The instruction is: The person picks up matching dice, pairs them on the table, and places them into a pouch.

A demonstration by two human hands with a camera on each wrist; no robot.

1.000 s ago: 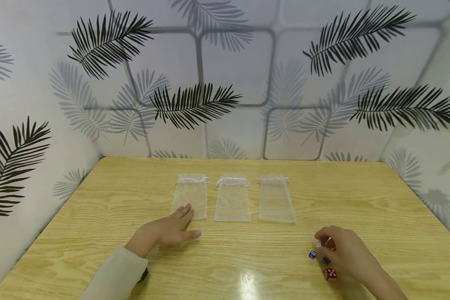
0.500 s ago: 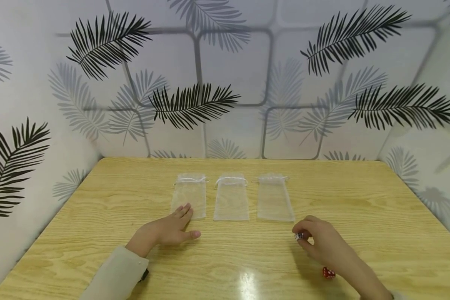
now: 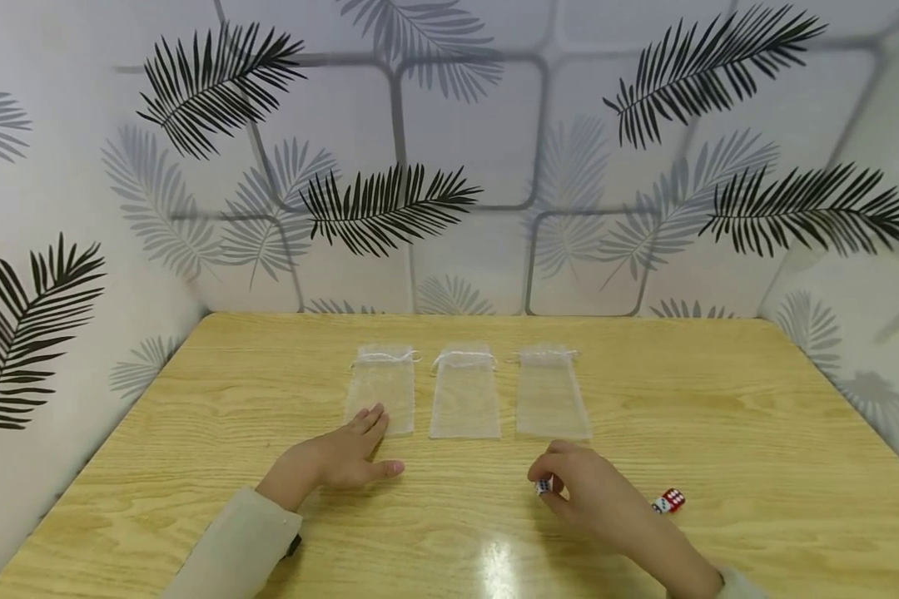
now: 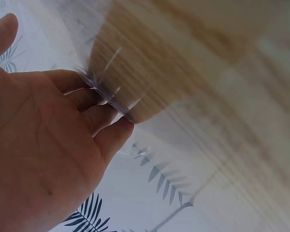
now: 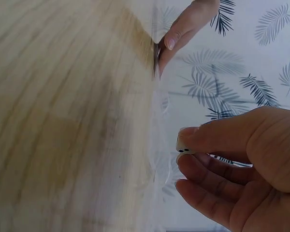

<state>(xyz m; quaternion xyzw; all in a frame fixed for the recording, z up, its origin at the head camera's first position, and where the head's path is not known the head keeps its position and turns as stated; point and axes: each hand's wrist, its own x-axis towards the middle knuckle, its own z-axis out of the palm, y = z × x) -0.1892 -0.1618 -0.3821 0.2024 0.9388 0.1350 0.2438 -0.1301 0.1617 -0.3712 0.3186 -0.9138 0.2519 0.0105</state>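
Note:
Three sheer white drawstring bags lie in a row: the left bag, the middle bag and the right bag. My left hand lies flat, fingertips over the lower left of the left bag and thumb out to the side; its spread fingers also show in the left wrist view. Thumb and finger of my right hand pinch a white die with dark dots, just above the table below the right bag. A red die and a partly covered white die sit beyond my right forearm.
The wood-grain table meets a wall with a leaf pattern at the back and sides. My right forearm covers the spot where other dice were seen earlier.
My right hand has carried the white die leftward from the group of dice. The forearm now hides the blue dice and the nearer red die seen before. My left hand has stayed in place.

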